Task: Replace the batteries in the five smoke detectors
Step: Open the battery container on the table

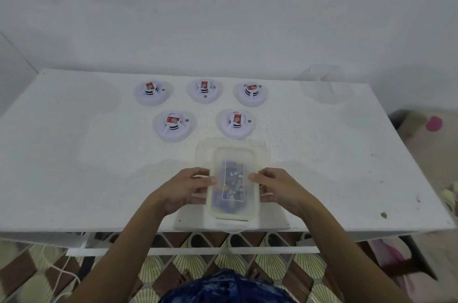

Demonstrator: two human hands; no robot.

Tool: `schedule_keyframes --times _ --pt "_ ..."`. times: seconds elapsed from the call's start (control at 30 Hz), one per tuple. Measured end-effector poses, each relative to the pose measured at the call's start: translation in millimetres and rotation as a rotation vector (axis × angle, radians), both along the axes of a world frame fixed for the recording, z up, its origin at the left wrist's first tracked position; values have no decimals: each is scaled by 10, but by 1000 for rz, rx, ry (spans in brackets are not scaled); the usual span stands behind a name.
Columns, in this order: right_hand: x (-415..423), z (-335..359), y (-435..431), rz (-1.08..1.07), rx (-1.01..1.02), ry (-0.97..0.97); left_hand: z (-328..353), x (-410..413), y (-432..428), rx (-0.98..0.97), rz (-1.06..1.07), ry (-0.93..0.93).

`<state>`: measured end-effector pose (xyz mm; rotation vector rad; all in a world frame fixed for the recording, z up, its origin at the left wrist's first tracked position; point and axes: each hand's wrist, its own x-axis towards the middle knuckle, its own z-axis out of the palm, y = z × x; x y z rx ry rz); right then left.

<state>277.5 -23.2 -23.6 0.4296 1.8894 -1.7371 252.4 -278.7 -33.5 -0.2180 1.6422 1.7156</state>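
Left hand and right hand each grip a side of the lidded battery box at the table's 6 o'clock edge. Five smoke detectors sit at the box's 12. We flag a risk: a sudden lid pop could tip the box off the edge and spill it.

We see a table whose white painted top is matt and slightly rough, flecked with dark specks and scuffs. The five smoke detectors look like smooth white moulded plastic with a faint sheen. Each carries a red label with a slight gloss (paper or foil, we cannot tell). The box is frosted, translucent plastic, and its lid is rimmed by a pale yellowish band that looks softer. Through it we make out dark blue pieces with small metallic glints, all blurred. A clear container of thin, glossy plastic stands far back. The wall is matt white. Blue mottled cloth shows at the bottom edge.
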Motion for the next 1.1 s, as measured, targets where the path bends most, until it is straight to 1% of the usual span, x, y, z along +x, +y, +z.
schedule_keyframes --times 0.1,0.33,0.57,0.77,0.9,1.0,1.1 --pt "-11 -38 34 -18 -136 -63 -15 -1 21 41 -17 -57" --pt "-48 -39 46 36 -206 -127 26 -41 53 99 -34 -81" --pt "-134 7 54 73 -53 -73 54 -115 24 97 -116 -93" --pt "-86 27 41 51 -18 -21 36 -48 24 -18 -73 2" --pt "-27 63 9 -46 120 63 124 4 24 -153 -40 127" --pt "-3 213 9 -57 221 114 231 32 -30 -126 -2 208" --pt "36 500 45 -68 247 197 429 54 -116 -75 -16 335"
